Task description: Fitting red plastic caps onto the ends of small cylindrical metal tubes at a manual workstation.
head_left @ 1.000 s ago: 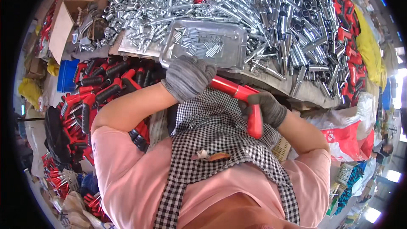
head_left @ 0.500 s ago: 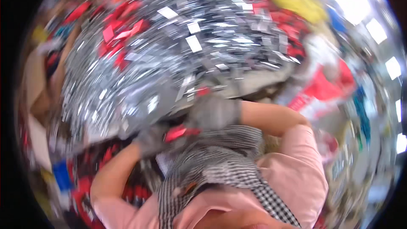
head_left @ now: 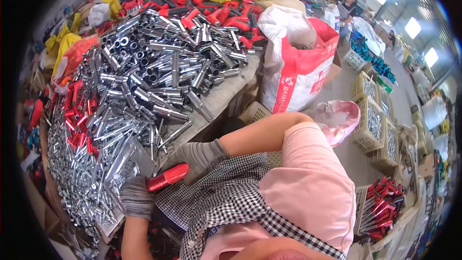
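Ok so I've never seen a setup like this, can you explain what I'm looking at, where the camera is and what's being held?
There's no machine: these are a person's own hands in grey gloves. The camera sits on their head looking down, and its fisheye lens bends straight edges. On the bench lie heaped shiny tubes, smaller metal bits and a clear tray. The right hand holds a red part; the left hand is at its other end, but whether it grips too is hard to tell.
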A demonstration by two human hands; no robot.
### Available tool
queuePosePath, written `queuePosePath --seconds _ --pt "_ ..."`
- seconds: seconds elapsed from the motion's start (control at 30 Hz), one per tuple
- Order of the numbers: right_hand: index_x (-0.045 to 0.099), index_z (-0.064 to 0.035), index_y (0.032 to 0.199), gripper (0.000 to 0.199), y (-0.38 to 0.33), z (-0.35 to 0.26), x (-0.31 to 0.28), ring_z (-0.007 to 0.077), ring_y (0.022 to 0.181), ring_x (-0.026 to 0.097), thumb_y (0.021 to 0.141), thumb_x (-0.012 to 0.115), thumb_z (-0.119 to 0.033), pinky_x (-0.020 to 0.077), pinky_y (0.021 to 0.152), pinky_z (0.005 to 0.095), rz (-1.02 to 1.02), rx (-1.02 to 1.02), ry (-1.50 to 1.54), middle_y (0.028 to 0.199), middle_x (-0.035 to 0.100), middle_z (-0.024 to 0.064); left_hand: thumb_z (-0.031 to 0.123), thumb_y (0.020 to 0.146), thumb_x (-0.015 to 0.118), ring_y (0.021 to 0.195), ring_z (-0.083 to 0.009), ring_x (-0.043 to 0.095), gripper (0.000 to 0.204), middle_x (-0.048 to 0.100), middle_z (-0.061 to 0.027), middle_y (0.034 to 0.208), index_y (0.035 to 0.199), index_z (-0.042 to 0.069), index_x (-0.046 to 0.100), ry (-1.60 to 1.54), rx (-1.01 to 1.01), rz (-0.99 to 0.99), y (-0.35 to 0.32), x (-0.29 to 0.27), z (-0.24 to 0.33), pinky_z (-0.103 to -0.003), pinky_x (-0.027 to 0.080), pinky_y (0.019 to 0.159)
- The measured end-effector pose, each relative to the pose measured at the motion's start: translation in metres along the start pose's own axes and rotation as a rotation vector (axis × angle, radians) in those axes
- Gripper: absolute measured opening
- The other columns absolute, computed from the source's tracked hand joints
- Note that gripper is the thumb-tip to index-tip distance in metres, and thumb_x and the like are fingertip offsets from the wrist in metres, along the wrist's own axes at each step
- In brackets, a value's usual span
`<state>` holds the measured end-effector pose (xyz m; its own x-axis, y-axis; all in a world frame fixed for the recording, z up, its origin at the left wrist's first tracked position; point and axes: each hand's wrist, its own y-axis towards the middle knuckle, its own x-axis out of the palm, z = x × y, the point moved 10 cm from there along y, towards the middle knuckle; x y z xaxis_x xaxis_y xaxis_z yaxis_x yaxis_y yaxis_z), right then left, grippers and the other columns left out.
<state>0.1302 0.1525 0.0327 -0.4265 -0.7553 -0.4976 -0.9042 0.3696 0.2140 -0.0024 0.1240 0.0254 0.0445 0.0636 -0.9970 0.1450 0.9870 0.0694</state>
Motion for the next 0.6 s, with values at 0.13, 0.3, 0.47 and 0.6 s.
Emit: queuePosePath --seconds 0.13,0.3,0.47,0.6 --pt "0.056 -0.0018 0.120 0.059 0.005 0.005 0.011 0.0173 0.077 0.062 0.064 0.068 -0.015 0.0516 0.068 0.0302 0.015 0.204 0.280 0.089 0.064 0.0104 0.028 0.062 0.072 0.068 -0.0312 0.056 0.025 0.056 -0.0095 0.070 0.077 0.014 0.058 0.046 0.031 0.245 -0.013 -0.004 -0.019 -0.046 0.043 0.062" --pt "0.059 0.0008 0.102 0.035 0.003 0.025 0.088 0.0149 0.060 0.059 0.068 0.067 -0.008 0.0495 0.052 0.0286 -0.003 0.615 1.331 0.076 0.060 0.0082 0.027 0.058 0.072 0.061 -0.0304 0.052 0.029 0.049 -0.0082 0.064 0.075 0.014 0.052 0.142 0.111 0.479 -0.034 0.001 -0.047 -0.045 0.042 0.060" --pt "0.055 0.0015 0.106 0.038 0.028 0.013 0.089 0.0179 0.061 0.060 0.072 0.067 -0.010 0.0517 0.055 0.0308 -0.032 0.476 1.379 0.082 0.062 0.0103 0.029 0.058 0.073 0.060 -0.0277 0.050 0.033 0.046 -0.0069 0.063 0.075 0.014 0.049 0.067 0.176 0.587 -0.042 -0.022 -0.053 -0.042 0.040 0.057" --pt "0.050 0.0033 0.116 0.048 0.041 0.011 0.061 0.0202 0.068 0.061 0.075 0.067 -0.014 0.0528 0.061 0.0320 0.104 0.207 0.797 0.090 0.061 0.0093 0.012 0.074 0.066 0.066 -0.0284 0.053 0.019 0.052 -0.0109 0.072 0.088 0.008 0.055 0.121 -0.056 0.724 -0.053 -0.030 -0.090 -0.042 0.042 0.059"
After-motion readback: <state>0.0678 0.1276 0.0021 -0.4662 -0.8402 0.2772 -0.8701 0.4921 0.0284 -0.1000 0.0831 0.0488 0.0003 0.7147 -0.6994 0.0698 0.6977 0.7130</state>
